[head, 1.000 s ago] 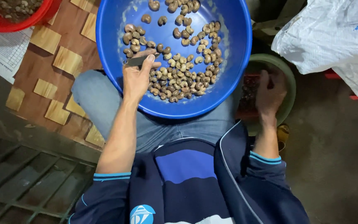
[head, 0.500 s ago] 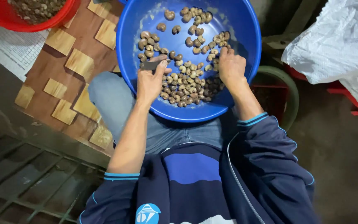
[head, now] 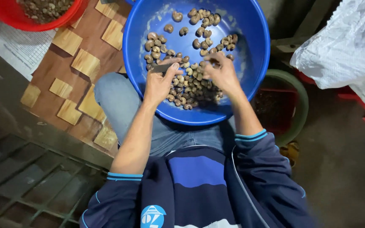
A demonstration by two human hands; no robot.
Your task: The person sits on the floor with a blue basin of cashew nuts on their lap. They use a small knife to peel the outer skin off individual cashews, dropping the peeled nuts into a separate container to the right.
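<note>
Head view, left to right. At the far left a red basin [head: 43,17] holds dark shells or husks, resting on a floor of brown and pale wooden tiles [head: 70,63]. A blue basin [head: 258,50] sits on the person's lap, over the jeans-clad knee [head: 115,97], with a heap of cashew nuts [head: 186,76] spread from its middle toward the near side. The left hand [head: 159,84] lies on the nuts, fingers curled around a small flat blade [head: 162,67] that points right. The right hand [head: 220,71] is just beside it, fingers pinched down into the heap; whether it already holds a nut cannot be told. To the right, a green bucket [head: 303,101] with dark contents stands on the floor, and a white woven sack [head: 347,46] lies far right.

Judging from this, the work goes best if the right hand takes one nut cleanly, brings it to the blade over the basin so nothing spills, and keeps fingertips off the edge.
</note>
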